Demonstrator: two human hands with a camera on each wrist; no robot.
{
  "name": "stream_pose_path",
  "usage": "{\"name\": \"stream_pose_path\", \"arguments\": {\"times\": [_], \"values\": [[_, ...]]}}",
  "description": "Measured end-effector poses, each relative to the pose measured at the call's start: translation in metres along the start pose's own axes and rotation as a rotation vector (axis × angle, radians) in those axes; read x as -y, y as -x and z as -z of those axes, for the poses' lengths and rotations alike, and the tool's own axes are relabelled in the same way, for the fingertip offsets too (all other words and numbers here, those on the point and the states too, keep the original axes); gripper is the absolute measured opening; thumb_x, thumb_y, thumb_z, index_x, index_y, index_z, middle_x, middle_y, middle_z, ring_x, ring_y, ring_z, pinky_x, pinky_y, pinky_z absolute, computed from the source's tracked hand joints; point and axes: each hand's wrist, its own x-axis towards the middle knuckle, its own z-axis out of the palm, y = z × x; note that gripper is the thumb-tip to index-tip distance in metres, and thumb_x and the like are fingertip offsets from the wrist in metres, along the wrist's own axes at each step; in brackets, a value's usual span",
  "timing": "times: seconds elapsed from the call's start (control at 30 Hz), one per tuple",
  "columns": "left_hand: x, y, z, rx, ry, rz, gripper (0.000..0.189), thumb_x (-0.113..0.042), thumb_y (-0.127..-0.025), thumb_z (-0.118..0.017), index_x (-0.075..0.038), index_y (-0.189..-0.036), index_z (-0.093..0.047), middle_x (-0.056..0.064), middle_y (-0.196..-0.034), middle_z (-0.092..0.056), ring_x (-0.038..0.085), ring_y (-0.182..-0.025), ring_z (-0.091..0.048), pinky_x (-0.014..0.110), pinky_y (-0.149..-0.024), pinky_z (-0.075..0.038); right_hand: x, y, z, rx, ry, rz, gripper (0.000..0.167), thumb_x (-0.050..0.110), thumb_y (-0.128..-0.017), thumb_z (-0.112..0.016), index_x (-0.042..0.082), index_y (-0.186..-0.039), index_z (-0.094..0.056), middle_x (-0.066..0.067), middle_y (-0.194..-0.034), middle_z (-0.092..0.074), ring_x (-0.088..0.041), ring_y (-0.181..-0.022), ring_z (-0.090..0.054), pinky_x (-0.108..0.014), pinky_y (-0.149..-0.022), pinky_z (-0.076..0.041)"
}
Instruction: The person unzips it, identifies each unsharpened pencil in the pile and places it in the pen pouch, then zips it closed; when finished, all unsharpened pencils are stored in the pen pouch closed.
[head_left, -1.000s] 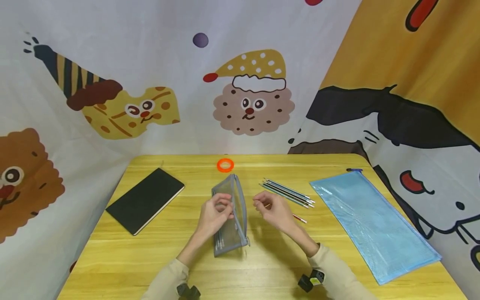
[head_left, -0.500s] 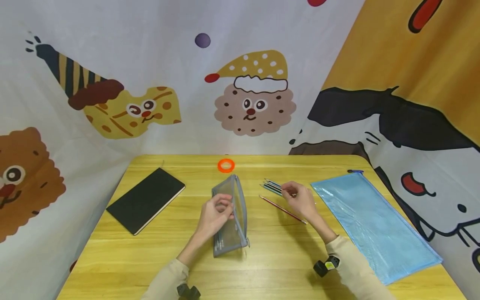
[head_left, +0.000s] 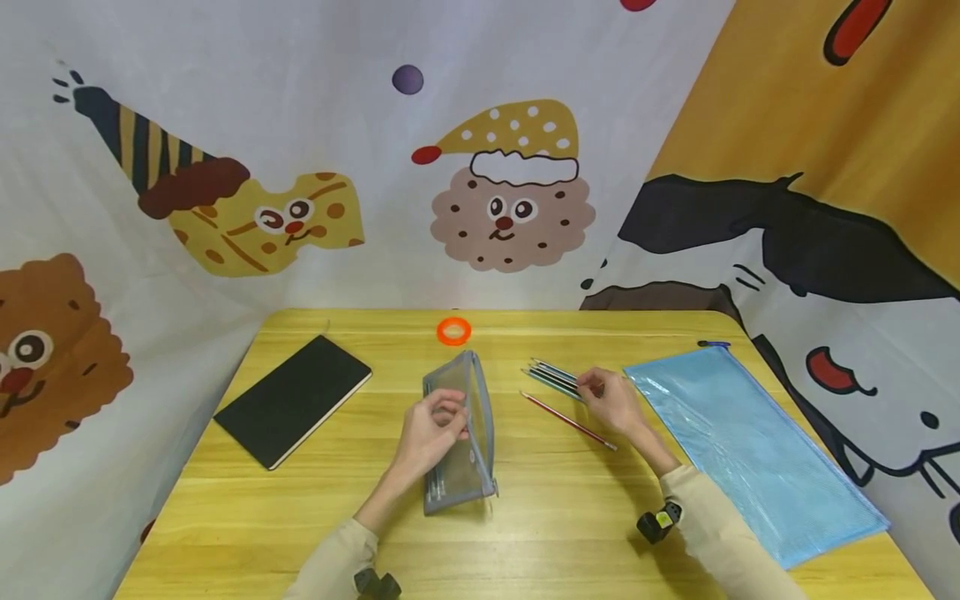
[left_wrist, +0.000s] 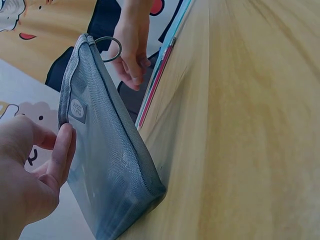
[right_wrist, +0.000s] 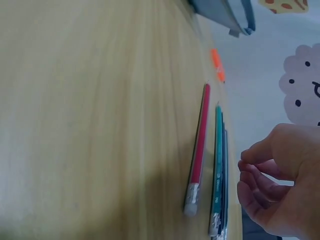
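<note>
A grey mesh pencil case (head_left: pixel 452 482) stands upright on the table, its zipped top gaping. My left hand (head_left: pixel 429 429) pinches its rim; in the left wrist view, the fingertips (left_wrist: pixel 65 135) sit at the edge beside a round label. My right hand (head_left: pixel 615 404) hovers by several pencils (head_left: pixel 553 378), fingers loosely bent. In the right wrist view, the right hand (right_wrist: pixel 275 185) shows nothing between thumb and fingers, with green and dark pencils (right_wrist: pixel 218 170) lying alongside. A separate red pencil (head_left: pixel 567 420) lies nearer me, parallel to the bundle.
On the left lies a black notebook (head_left: pixel 292 402). An orange ring like a tape roll (head_left: pixel 441 332) is behind the pencil case. A blue translucent zip folder (head_left: pixel 757 454) covers the right side, under the right forearm. The wooden table (head_left: pixel 525 550) ends at a cartoon-print cloth.
My right hand has moved right, from beside the pencil case to the pencil bundle, uncovering the red pencil. The left hand keeps its hold on the case.
</note>
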Motion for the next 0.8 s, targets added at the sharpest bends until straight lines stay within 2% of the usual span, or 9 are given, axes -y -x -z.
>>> {"name": "stream_pose_path", "arguments": {"times": [0.4,0.63,0.8], "values": [[0.001,0.001,0.0,0.001,0.01,-0.011,0.027,0.004,-0.089,-0.068,0.005,-0.116,-0.065,0.018,-0.096,-0.069,0.017,-0.072,-0.07,0.027,-0.063,-0.065,-0.014,-0.003,-0.003,0.017,0.14,0.063,0.006,-0.001,-0.085,-0.067,0.002,-0.086,-0.072,-0.006,-0.075,-0.072,-0.014,-0.067,-0.062,-0.028,-0.061,-0.052],[0.003,0.0,0.001,0.002,0.002,-0.005,0.027,0.005,-0.089,-0.067,0.005,-0.116,-0.065,0.018,-0.096,-0.068,0.018,-0.073,-0.07,0.027,-0.064,-0.065,-0.014,-0.003,-0.002,0.033,0.149,0.069,0.005,-0.001,-0.086,-0.068,0.002,-0.085,-0.073,-0.006,-0.074,-0.071,-0.015,-0.066,-0.062,-0.029,-0.059,-0.051],[0.004,0.001,0.001,0.005,-0.004,0.001,0.028,0.006,-0.088,-0.067,0.005,-0.116,-0.065,0.019,-0.096,-0.069,0.018,-0.073,-0.07,0.027,-0.064,-0.065,-0.014,-0.003,-0.002,0.032,0.141,0.029,0.007,-0.001,-0.086,-0.067,0.002,-0.088,-0.073,-0.007,-0.077,-0.073,-0.017,-0.069,-0.065,-0.03,-0.062,-0.054]]}}
